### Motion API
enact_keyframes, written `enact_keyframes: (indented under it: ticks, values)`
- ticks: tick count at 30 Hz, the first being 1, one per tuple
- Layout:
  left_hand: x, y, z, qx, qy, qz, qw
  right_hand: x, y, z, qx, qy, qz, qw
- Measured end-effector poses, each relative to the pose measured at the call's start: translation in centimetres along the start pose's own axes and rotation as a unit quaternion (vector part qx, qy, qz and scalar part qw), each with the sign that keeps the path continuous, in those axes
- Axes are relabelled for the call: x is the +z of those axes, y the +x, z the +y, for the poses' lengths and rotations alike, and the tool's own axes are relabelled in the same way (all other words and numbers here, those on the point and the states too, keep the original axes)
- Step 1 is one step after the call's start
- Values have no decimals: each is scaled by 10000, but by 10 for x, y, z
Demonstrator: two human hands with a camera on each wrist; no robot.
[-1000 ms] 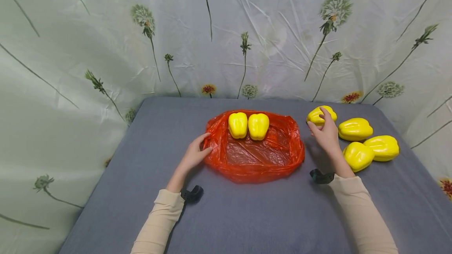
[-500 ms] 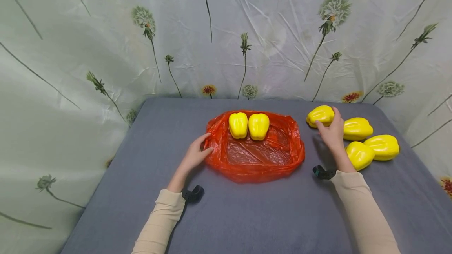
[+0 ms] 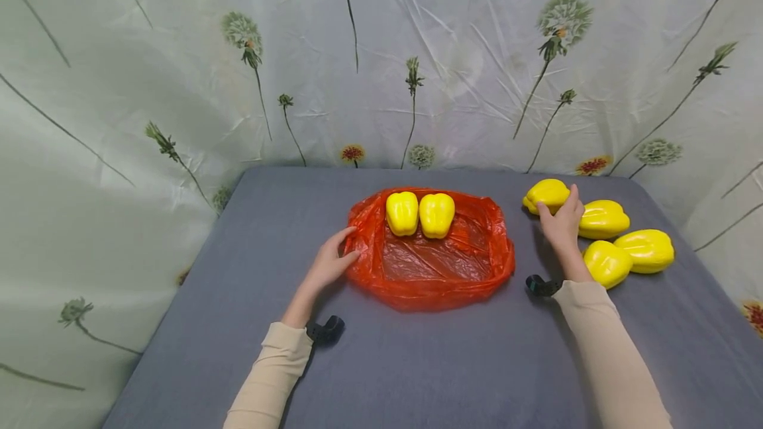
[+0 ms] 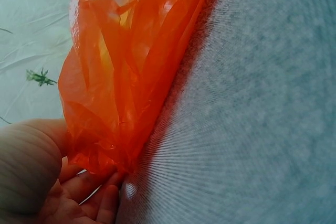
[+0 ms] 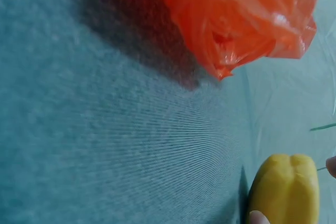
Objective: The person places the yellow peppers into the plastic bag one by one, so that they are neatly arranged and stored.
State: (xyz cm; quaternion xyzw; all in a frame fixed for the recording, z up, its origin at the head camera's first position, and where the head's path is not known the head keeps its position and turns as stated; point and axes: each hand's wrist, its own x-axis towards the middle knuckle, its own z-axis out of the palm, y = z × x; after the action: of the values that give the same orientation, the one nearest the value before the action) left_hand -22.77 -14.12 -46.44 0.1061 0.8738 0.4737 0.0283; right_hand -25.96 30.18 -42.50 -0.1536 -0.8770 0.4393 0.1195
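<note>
A red plastic bag (image 3: 441, 293) lies with its mouth spread wide, and two yellow bell peppers (image 3: 402, 214) sit side by side at its back. My left hand (image 3: 326, 262) holds the bag's left edge between thumb and fingers; in the left wrist view the gathered plastic (image 4: 121, 103) runs between them. To the right of the bag, my right hand (image 3: 562, 220) has its thumb and fingers around another yellow bell pepper (image 3: 545, 195) on the table. The right wrist view shows the thumb tip (image 5: 258, 217) against that pepper (image 5: 289, 190); most of the hand is out of that view.
Three more yellow bell peppers (image 3: 646, 250) lie right of my right hand, close to its wrist. A grey cloth covers the table (image 3: 429, 369). Behind it hangs a pale curtain (image 3: 334, 104) with a dandelion print. Both wrists wear black camera bands (image 3: 326, 330).
My right hand has moved from above the back pepper to its right side, and that pepper has shifted slightly to the right. My left hand stays at the bag's edge.
</note>
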Motion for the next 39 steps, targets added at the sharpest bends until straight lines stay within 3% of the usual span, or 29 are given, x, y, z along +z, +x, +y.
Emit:
enact_keyframes:
  ticks: [8, 15, 30, 39]
  values:
    - [0, 1, 0, 13, 27, 38, 10000, 4, 12, 9, 301, 88, 52, 9995]
    - [0, 1, 0, 8, -56, 1, 10000, 4, 16, 10, 146, -68, -67, 9998]
    - [0, 0, 1, 47, 18, 61, 10000, 11, 15, 20, -891, -260, -33, 9957]
    - [-1, 1, -1, 3, 13, 21, 10000, 20, 13, 19, -1737, -188, 171, 9845]
